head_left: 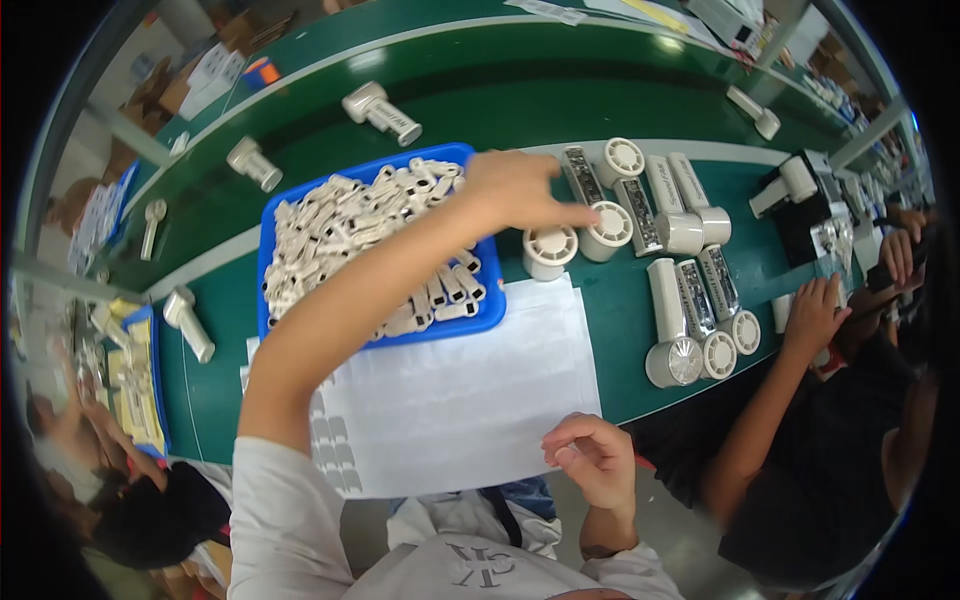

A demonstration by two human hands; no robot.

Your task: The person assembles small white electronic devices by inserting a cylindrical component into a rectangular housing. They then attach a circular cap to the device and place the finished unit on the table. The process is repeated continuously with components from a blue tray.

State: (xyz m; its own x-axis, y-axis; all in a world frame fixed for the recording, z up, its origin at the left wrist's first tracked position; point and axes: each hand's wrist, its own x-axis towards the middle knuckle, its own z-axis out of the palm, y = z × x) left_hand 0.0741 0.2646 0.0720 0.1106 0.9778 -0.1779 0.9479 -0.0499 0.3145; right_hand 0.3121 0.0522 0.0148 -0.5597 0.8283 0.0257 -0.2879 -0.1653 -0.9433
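My left hand (pixel 515 190) reaches far across the green bench, its fingers stretched toward a white handheld-fan body (pixel 606 232) lying beside another one (pixel 550 250). The forearm crosses over a blue tray (pixel 490 320) full of several small cream plastic parts. My right hand (pixel 592 458) rests near my body at the lower right corner of a white sheet (pixel 470 400) of paper, fingers loosely curled, holding nothing that I can see. More white fan bodies (pixel 690 330) lie in rows to the right of the sheet.
Single fan bodies (pixel 380 112) lie on the green conveyor belt (pixel 520 90) behind the tray. A co-worker's hand (pixel 812 315) rests on the bench at the right. Another person sits at the lower left beside a second blue tray (pixel 150 380).
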